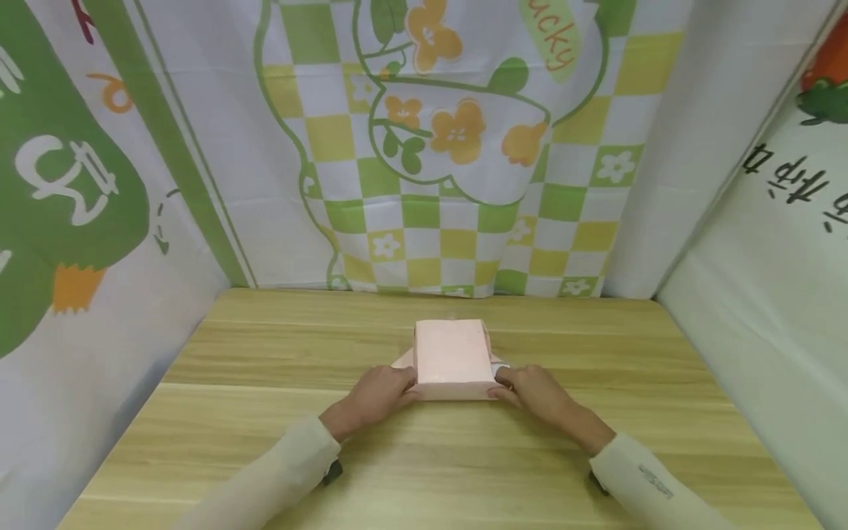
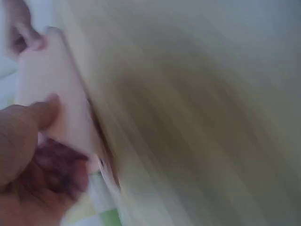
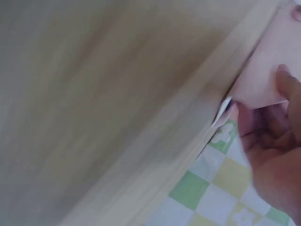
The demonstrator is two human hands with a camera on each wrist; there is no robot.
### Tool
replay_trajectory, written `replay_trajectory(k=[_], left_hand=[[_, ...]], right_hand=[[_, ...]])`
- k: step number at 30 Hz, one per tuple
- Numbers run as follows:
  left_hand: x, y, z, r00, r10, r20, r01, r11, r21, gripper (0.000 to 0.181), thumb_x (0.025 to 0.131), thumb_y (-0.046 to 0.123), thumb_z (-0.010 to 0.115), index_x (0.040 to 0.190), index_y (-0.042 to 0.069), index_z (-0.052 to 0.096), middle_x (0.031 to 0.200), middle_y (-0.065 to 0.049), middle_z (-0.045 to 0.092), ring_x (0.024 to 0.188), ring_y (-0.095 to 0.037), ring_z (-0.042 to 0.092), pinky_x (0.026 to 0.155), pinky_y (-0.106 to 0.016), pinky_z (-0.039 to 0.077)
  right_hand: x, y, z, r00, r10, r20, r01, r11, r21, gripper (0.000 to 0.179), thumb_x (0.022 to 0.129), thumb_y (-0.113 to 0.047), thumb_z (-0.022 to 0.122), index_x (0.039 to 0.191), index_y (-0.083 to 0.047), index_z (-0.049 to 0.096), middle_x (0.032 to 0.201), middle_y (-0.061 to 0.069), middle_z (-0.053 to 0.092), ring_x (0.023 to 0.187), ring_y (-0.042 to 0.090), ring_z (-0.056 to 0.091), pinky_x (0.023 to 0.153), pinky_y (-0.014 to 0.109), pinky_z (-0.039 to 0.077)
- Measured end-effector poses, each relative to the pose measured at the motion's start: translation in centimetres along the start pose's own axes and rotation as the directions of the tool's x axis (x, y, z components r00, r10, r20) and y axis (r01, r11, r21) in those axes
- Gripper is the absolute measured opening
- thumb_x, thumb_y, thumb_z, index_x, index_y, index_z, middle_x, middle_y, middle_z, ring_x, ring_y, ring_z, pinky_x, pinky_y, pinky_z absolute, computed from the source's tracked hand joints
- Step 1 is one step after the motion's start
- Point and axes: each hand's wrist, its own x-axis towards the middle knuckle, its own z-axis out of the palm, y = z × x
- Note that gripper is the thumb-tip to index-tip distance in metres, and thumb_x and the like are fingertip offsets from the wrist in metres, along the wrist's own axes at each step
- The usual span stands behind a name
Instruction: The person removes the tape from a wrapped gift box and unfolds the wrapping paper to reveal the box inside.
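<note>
A pale pink folding carton (image 1: 453, 353) sits on the wooden table, its broad square panel facing up and a low strip (image 1: 457, 391) along its near edge. My left hand (image 1: 376, 397) pinches the carton's near left corner, thumb on the front strip and fingers curled behind it. At the near right corner my right hand (image 1: 539, 394) pinches in the same way, its thumb (image 3: 284, 80) flat on the pink side. A pink flap (image 1: 403, 359) sticks out on the left. By the right fingers a small white edge (image 1: 500, 364) shows. The carton's inside is hidden.
The wooden table (image 1: 457, 464) stretches out around the carton. A checked, flowered cloth (image 1: 457, 243) hangs at its back edge. Printed white cloth walls (image 1: 782, 272) close off both sides.
</note>
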Motion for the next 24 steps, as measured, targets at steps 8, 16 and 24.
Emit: replay_trajectory(k=[8,16,24], left_hand=[[0.9,-0.4,-1.3,0.855,-0.277,0.439,0.507,0.629,-0.589,0.065,0.096,0.051,0.058,0.132,-0.003,0.055,0.107,-0.014,0.064,0.121,-0.036,0.054,0.105,-0.056,0.043],[1.4,-0.8,-0.6,0.836,-0.438,0.332,0.514,0.412,-0.752,0.081,0.083,0.043,0.078,0.138,-0.004,0.042,0.128,-0.015,0.054,0.117,-0.026,0.053,0.103,-0.047,0.046],[0.3,-1.6,-0.2,0.963,-0.263,0.06,0.211,0.598,-0.773,0.051,0.078,0.029,0.084,0.117,0.005,0.062,0.105,-0.007,0.071,0.088,-0.012,0.065,0.076,-0.025,0.055]], right_hand=[[1.0,0.3,-0.8,0.887,0.27,0.375,-0.441,0.738,0.511,0.071,0.101,-0.046,0.049,0.144,0.01,0.041,0.148,0.028,0.044,0.137,0.045,0.042,0.112,0.057,0.037],[1.6,0.7,-0.8,0.827,0.444,0.345,-0.552,0.518,0.653,0.062,0.093,-0.038,0.067,0.133,0.006,0.051,0.092,0.007,0.061,0.08,0.015,0.056,0.073,0.026,0.049],[0.4,1.2,-0.9,0.919,0.33,0.213,-0.377,0.585,0.718,0.052,0.087,-0.024,0.076,0.126,0.006,0.058,0.114,0.017,0.07,0.099,0.015,0.066,0.09,0.027,0.052]])
